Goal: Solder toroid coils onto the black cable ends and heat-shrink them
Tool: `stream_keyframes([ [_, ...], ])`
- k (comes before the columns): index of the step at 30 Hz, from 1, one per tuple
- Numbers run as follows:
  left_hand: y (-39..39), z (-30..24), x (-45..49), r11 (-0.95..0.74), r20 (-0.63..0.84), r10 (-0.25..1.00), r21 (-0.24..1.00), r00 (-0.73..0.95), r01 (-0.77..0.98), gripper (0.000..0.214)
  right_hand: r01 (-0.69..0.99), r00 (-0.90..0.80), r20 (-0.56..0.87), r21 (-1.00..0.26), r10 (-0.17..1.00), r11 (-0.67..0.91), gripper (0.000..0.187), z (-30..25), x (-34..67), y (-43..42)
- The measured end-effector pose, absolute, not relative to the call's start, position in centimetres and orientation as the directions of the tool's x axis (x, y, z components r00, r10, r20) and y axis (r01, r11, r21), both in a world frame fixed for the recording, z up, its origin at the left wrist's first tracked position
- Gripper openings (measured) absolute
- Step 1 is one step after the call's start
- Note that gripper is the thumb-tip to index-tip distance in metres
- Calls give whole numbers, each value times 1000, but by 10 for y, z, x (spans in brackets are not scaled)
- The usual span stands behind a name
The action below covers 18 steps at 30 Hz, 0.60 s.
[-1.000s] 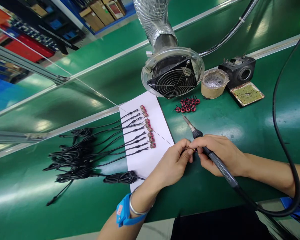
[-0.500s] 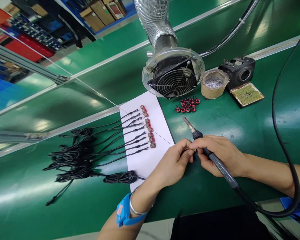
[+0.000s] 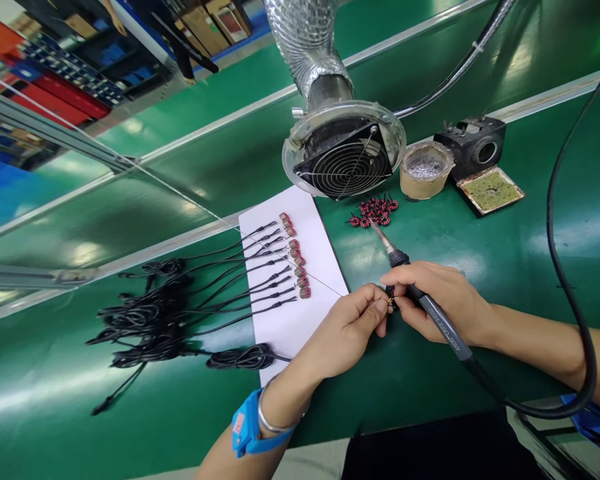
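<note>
My left hand [image 3: 347,330], with a blue wrist strap, pinches a small part at its fingertips together with a thin solder wire [image 3: 260,245] that runs off to the upper left. My right hand [image 3: 443,297] is closed around a soldering iron [image 3: 420,297], its tip pointing up-left toward a small pile of red and black coils [image 3: 375,211]. The fingertips of both hands meet over the green mat. Left of them lies a white sheet [image 3: 293,313] with several black cables [image 3: 230,280] whose ends carry soldered coils.
A fume extractor fan [image 3: 345,157] on a foil hose stands behind the coils. Right of it sit a solder pot [image 3: 425,170], a black iron stand [image 3: 473,143] and a yellow sponge tray [image 3: 490,190]. The iron's black cord [image 3: 575,320] loops at right. A cable bundle [image 3: 145,320] lies left.
Both hands have shifted slightly; the soldering iron has swung so that its tip sits closer to the pile of coils. The view has tilted a little.
</note>
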State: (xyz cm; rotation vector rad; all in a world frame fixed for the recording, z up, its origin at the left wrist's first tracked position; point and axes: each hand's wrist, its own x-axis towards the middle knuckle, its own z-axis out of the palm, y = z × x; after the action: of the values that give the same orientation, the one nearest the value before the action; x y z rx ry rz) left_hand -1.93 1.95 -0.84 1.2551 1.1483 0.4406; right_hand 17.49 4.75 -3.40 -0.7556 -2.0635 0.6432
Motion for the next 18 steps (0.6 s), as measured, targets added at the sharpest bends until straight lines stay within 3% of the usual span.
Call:
stream_keyframes([
  [11, 15, -4, -17, 232, -408, 807, 884, 427, 405, 28, 204, -500, 593, -627, 631, 751, 31, -33, 176, 45],
  [18, 14, -3, -16, 205, -390, 831, 878, 397, 433, 26, 200, -509, 554, -668, 659, 717, 39, -26, 182, 41],
])
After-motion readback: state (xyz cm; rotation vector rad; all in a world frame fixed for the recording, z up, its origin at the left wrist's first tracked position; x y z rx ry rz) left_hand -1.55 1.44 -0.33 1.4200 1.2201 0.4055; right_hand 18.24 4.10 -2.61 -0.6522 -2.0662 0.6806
